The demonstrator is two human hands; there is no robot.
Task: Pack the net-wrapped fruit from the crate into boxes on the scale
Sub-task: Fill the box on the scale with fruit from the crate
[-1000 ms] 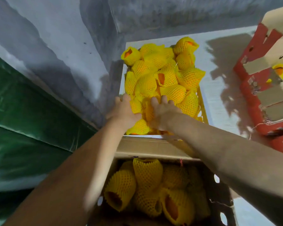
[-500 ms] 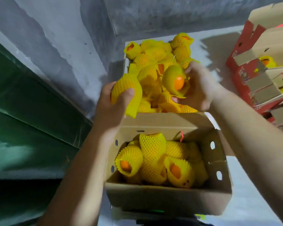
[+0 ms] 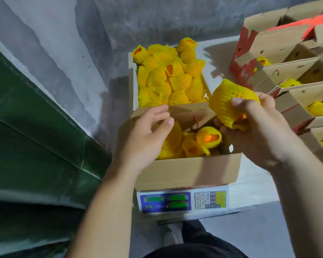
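Right hand (image 3: 250, 125) is curled round one net-wrapped fruit (image 3: 229, 103), held above the far right corner of the box (image 3: 186, 172). Left hand (image 3: 147, 131) is over the left half of the box, fingers loosely bent, nothing gripped; whether its fingertips touch the fruit below cannot be told. The box sits on the scale (image 3: 181, 200) at the near edge of the desk (image 3: 250, 185). The crate (image 3: 132, 75), heaped with fruit, stands just behind the box, toward the far edge.

Risks, as judged:
- The foam net is open at one end, and orange skin shows at the lower end of the held piece. If gripped by the sleeve alone, the fruit could slide out and fall onto the desk or floor.
- The box is already well filled. A piece dropped rather than set down could roll off the pile or bruise those beneath.
- Pressure from the left hand on the box or its contents would falsify the reading. The display is too blurred to read.
- The raised far flap could be caught by the right hand on the way in.

Materials and shapes:
- Nets: yellow foam mesh, soft, springy, tubular, ragged at the ends.
- Fruit: rounded, orange, smooth-looking.
- Box: plain corrugated card, with punched round holes in the right wall.
- Scale: plastic front, green displays, keypad.
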